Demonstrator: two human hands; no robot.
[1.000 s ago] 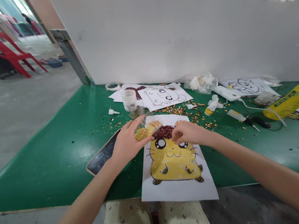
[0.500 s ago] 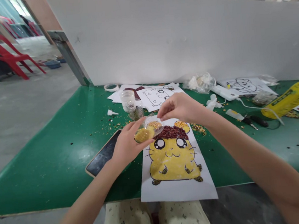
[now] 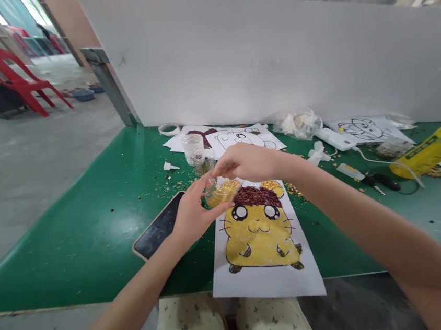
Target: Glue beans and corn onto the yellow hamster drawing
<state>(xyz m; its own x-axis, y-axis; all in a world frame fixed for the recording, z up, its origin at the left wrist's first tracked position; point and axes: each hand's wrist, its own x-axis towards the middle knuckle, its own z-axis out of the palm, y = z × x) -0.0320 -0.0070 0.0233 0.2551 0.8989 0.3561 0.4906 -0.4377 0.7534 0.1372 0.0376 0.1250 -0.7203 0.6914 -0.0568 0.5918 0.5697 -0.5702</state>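
Note:
My left hand (image 3: 193, 207) is wrapped round a clear plastic container (image 3: 220, 192) with yellow contents, held above the top left of a picture sheet. My right hand (image 3: 239, 162) has its fingers bent together at the container's upper edge; what they grip, if anything, is hidden. Beneath lies the white sheet (image 3: 272, 283) with a yellow hamster, its head top covered in dark red pieces and one ear in orange-yellow pieces. Just behind the hands stand clear cups (image 3: 194, 149).
A phone (image 3: 160, 226) lies left of the sheet on the green table (image 3: 73, 227). Rightward are a white device (image 3: 336, 138), a small glue bottle (image 3: 350, 171), a screwdriver (image 3: 385, 180) and a yellow bottle (image 3: 431, 149). Drawings and a tape roll (image 3: 169, 129) lie behind.
My right hand has moved left, over the container's upper edge. The container in my left hand has tilted. The whole view has shifted slightly.

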